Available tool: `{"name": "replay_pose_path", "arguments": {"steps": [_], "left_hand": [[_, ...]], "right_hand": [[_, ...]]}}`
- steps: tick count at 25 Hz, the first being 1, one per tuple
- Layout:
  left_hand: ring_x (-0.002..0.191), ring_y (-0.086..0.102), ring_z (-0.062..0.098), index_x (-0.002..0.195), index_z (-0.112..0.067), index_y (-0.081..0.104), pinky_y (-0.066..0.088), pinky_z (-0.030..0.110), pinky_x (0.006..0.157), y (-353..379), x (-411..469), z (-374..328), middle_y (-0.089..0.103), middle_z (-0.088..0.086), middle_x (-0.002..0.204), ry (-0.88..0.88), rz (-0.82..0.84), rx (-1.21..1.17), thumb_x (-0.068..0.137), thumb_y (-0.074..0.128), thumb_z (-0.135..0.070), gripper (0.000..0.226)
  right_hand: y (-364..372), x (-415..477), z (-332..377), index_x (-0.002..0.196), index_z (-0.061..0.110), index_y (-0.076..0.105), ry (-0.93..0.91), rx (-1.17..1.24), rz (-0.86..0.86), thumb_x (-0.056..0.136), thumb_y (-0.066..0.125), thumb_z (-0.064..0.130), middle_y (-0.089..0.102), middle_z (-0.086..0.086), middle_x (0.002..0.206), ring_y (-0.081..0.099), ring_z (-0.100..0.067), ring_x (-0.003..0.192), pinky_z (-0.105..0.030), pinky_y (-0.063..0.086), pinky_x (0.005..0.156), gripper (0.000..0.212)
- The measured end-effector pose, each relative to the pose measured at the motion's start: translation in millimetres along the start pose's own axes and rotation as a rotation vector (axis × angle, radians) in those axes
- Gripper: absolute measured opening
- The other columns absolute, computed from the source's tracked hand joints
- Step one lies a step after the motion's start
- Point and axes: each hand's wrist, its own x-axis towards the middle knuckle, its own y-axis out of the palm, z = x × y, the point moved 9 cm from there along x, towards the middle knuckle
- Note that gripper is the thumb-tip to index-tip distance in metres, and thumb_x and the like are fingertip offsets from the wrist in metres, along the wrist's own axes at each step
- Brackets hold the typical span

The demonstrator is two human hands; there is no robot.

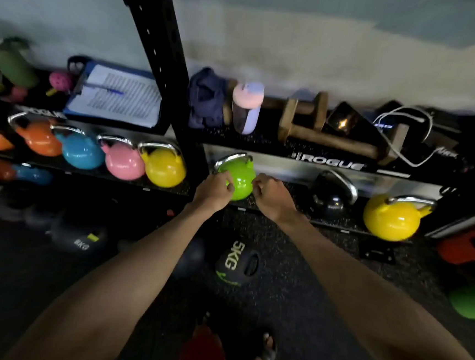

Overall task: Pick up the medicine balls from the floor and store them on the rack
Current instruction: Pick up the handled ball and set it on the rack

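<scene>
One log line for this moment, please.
at rack | left hand, right hand: flanking green kettlebell, grip unclear | 5KG medicine ball: on floor, untouched

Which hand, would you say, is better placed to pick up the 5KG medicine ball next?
The right hand, marginally. It and the left hand both grip the green kettlebell on the rack; the 5KG medicine ball lies about midway below them, but its visible grip slot is on the right side.
</scene>
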Motion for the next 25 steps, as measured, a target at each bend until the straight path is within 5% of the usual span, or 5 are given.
{"name": "replay_pose_path", "arguments": {"steps": [6,12,17,21,25], "left_hand": [[0.106,0.066,0.032,0.109,-0.018,0.068,0.054,0.038,0.087,105,-31,101,0.071,0.010,0.111,-0.196,0.375,0.072,0.095,0.053,-0.028,0.023],[0.093,0.067,0.033,0.103,-0.002,0.062,0.055,0.045,0.083,193,-29,155,0.067,0.021,0.098,-0.207,0.691,0.010,0.103,0.045,-0.022,0.026],[0.105,0.065,0.041,0.112,0.001,0.063,0.054,0.047,0.086,272,-2,201,0.067,0.027,0.111,-0.212,0.761,-0.027,0.102,0.050,-0.023,0.030],[0.119,0.056,0.036,0.135,-0.010,0.049,0.047,0.047,0.102,361,18,262,0.056,0.018,0.133,-0.256,0.793,0.014,0.100,0.053,-0.032,0.041],[0.122,0.054,0.036,0.147,-0.013,0.034,0.049,0.047,0.100,451,48,318,0.047,0.019,0.142,-0.339,0.688,-0.078,0.101,0.051,-0.033,0.053]], "right_hand": [[123,-45,-70,0.105,0.012,0.063,0.246,0.045,0.300,0.100,0.043,0.025,0.071,-0.018,0.102,0.067,-0.040,0.096,-0.044,0.055,0.076,0.024],[209,-84,-128,0.122,0.002,0.058,0.517,0.056,0.404,0.105,0.037,0.018,0.067,-0.020,0.097,0.065,-0.040,0.090,-0.037,0.044,0.067,0.032],[296,-91,-187,0.111,0.006,0.063,0.701,0.124,0.397,0.104,0.039,0.024,0.066,-0.018,0.099,0.065,-0.036,0.091,-0.034,0.041,0.069,0.031],[391,-94,-259,0.122,0.002,0.064,0.837,0.202,0.380,0.105,0.039,0.019,0.064,-0.022,0.113,0.060,-0.033,0.098,-0.032,0.037,0.075,0.034],[479,-96,-348,0.135,0.001,0.053,1.036,0.252,0.324,0.105,0.042,0.022,0.061,-0.021,0.128,0.059,-0.036,0.111,-0.034,0.042,0.078,0.038]]}}
